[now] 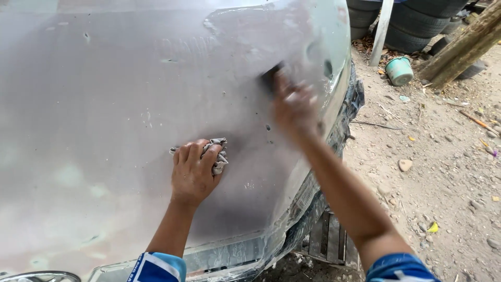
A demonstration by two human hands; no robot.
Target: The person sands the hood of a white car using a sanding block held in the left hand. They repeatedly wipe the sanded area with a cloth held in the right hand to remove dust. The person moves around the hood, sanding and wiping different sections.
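The grey car panel [104,104] fills most of the view, dull and sanded, with small dents and dark spots scattered across it. The left hand [194,172] lies flat against the panel near its lower middle, palm down, and its grip is closed on a crumpled grey rag [218,156], which pokes out past the fingertips and touches the metal. The right hand [295,107] is up and to the right of the rag, near the panel's right edge; it is blurred. Its grip is closed on a small dark block [270,78], which shows just above the fingers and presses on the panel. Whether the block carries sandpaper cannot be told from the blur. The two hands are well apart on the panel, the right one higher than the left. Both forearms are bare, with blue and white sleeves [159,267] at the bottom of the view.

Dark plastic sheeting [350,104] hangs along the panel's right edge. Beyond the panel to the right is bare dirt ground [443,172] strewn with stones and dry leaves. A turquoise pot [400,70] sits on the ground near a leaning wooden post [464,47], and stacked tyres [412,21] stand behind them, above the panel's upper right corner.
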